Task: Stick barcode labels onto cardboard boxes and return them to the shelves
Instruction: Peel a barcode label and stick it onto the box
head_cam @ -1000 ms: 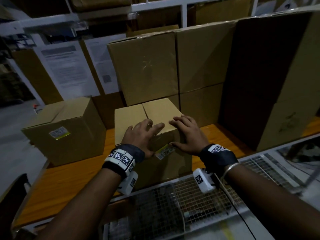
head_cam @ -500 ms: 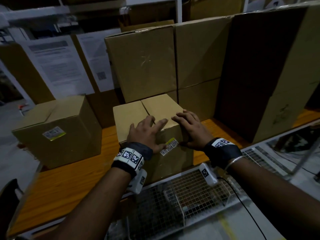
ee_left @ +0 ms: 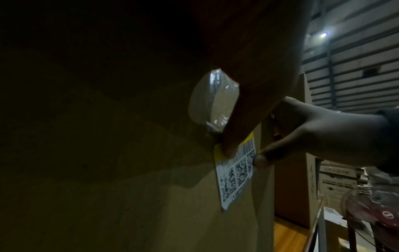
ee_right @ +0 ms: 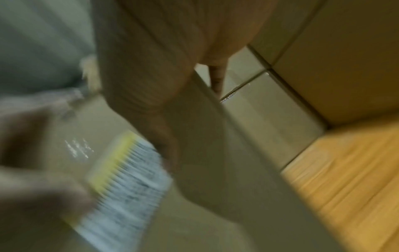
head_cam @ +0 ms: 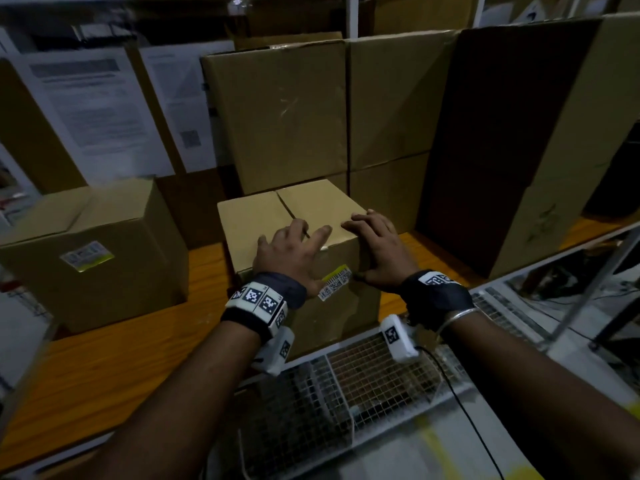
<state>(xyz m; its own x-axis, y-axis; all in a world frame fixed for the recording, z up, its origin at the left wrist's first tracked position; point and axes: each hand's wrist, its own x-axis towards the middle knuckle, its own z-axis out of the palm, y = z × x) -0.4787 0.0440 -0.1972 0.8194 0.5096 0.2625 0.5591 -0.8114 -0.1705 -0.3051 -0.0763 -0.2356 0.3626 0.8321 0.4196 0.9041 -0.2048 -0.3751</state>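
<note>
From the head view, a small brown cardboard box (head_cam: 298, 237) stands on the orange wooden shelf (head_cam: 114, 348), near its front edge and about in the middle. The left hand (head_cam: 291, 254) lies flat on the top of this box with straight, spread fingers, and its thumb reaches down to the front face. The right hand (head_cam: 377, 247) rests on the right top corner, fingers relaxed, thumb low on the front face. Between both thumbs, a white barcode label with a yellow strip (head_cam: 335, 282) sits on the front face, close to the top edge. A second brown cardboard box with a similar label (head_cam: 93, 251) stands at the left end of the shelf. Tall brown cartons (head_cam: 277, 116) are stacked at the back edge.

From the left wrist view, the left thumb (ee_left: 239, 129) presses on the yellow part of the label (ee_left: 235, 175), and the right thumb (ee_left: 262, 159) touches its right edge.

The right wrist view is blurred; it shows the label (ee_right: 127, 172) on the box face and the shelf (ee_right: 345, 162) beside.
</note>
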